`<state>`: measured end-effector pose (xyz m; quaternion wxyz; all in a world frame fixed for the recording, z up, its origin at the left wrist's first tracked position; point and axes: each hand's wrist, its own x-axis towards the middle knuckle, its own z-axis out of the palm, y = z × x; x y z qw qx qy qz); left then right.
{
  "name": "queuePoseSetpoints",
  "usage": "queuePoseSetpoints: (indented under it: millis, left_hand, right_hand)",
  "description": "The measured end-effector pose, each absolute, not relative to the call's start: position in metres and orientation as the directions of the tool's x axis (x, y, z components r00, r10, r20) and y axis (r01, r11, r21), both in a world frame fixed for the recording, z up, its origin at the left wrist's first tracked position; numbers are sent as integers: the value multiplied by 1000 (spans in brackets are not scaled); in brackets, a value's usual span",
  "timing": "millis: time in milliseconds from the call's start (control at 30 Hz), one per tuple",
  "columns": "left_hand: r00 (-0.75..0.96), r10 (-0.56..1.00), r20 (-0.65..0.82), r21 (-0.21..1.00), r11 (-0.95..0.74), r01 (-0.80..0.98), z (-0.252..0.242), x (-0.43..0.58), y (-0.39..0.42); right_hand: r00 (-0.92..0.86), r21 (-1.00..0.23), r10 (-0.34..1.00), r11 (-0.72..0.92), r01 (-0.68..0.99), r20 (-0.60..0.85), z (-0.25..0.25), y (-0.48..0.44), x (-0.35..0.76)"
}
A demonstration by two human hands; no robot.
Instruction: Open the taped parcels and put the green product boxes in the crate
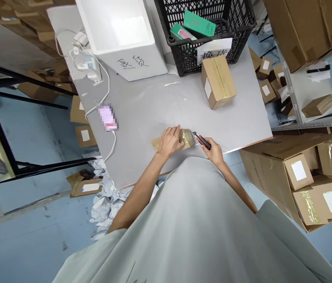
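In the head view, a tape-sealed cardboard carton [187, 137] lay on the grey tabletop [132, 157], its long axis roughly side to side. The left hand [170, 140], the nearer, covered its middle, thumb apart from fingers; whether it pinched the sides I could not tell. Right of the carton, the right hand [214, 151] clasped a utility knife [202, 141], tip toward the carton's right end.
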<state>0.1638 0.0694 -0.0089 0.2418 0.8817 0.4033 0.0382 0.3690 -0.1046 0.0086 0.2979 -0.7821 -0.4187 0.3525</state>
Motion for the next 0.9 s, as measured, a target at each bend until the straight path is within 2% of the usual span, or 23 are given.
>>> queuePoseSetpoints:
  millis: [133,233,400,633,733,900]
  left_hand:
    - [559,829,-10,541,-466,700,5,139,61]
    - [475,880,13,627,-377,682,5,125,52]
    - [399,917,-23,764,-241,599,-11,104,41]
    - [376,919,-121,923,-35,382,-28,63,47]
    - [331,922,-199,938,81,337,-28,56,55]
    - [314,920,-235,926,113,361,-27,58,68]
  right_hand:
    - [412,-813,878,-416,407,-243,33,-102,358]
    - [385,-813,899,-378,444,-207,48,-98,348]
    - [286,-764,938,-329,554,-196,49,-83,325]
    - [202,-665,944,-328,671,-263,31,-78,294]
    - [190,-634,941,-331,699,-281,34,-81,284]
    - [188,-576,941,-321,751,-280,50,-83,264]
